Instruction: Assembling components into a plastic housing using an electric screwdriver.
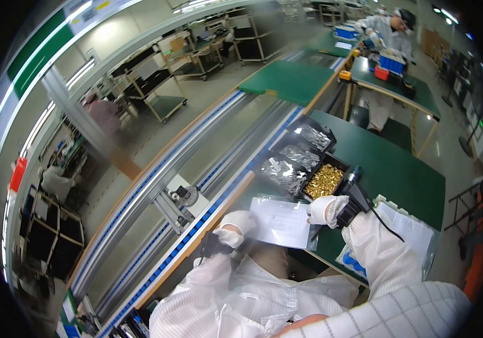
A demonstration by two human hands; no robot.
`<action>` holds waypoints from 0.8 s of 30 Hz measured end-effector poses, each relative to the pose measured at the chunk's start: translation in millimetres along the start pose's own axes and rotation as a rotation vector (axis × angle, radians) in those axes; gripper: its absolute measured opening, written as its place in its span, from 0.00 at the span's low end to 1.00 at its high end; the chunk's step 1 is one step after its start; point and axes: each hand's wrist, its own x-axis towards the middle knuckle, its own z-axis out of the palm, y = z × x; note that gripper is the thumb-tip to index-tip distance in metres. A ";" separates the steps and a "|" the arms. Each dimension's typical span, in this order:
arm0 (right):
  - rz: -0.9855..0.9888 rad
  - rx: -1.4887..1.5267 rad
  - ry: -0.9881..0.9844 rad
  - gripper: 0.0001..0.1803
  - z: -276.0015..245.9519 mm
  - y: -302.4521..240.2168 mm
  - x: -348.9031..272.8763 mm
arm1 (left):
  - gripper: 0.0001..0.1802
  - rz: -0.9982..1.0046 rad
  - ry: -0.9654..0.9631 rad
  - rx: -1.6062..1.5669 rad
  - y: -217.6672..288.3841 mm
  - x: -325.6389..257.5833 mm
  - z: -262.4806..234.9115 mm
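A printed sheet in a clear plastic sleeve (pixel 280 222) lies across the near edge of the green workbench, between my two white-gloved hands. My left hand (pixel 238 224) is closed at the sheet's left edge, with its fingertips partly hidden. At the right edge my right hand (pixel 327 210) has its fingers curled in, gripping the sleeve. Dark devices are strapped at both wrists. Just beyond my right hand stands a black bin of small brass-coloured parts (pixel 324 181). A dark electric screwdriver (pixel 354 174) lies beside that bin.
Bins of bagged silvery parts (pixel 284 172) stand beyond the sheet. A conveyor line (pixel 196 163) with a metal fixture (pixel 185 197) runs along the left. More papers (pixel 405 228) and a tray (pixel 349 260) lie at right. A co-worker (pixel 390 34) stands at the bench ahead.
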 end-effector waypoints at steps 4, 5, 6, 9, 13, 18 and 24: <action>-0.028 0.053 0.040 0.21 2.6 2.5 1.6 | 0.19 -0.050 0.282 -0.206 -6.3 10.4 4.8; -0.036 0.046 0.023 0.21 4.1 4.7 3.1 | 0.19 -0.095 0.313 -0.261 -7.1 15.7 5.2; -0.015 0.050 -0.007 0.21 6.0 5.3 7.0 | 0.19 -0.051 0.331 -0.251 -8.5 17.9 7.3; -0.053 0.132 -0.020 0.22 19.7 17.1 24.0 | 0.34 -0.255 0.141 -0.231 -13.9 27.0 12.6; -0.159 0.260 0.048 0.21 52.4 42.8 66.2 | 0.31 -0.258 0.145 -0.325 -24.4 37.8 20.6; -1.182 1.053 -0.041 0.13 79.6 82.8 108.2 | 0.20 -0.132 0.311 -0.675 -28.8 48.7 22.5; -1.138 0.791 0.167 0.08 78.7 74.5 109.2 | 0.10 0.057 0.428 -0.446 -21.8 74.9 18.5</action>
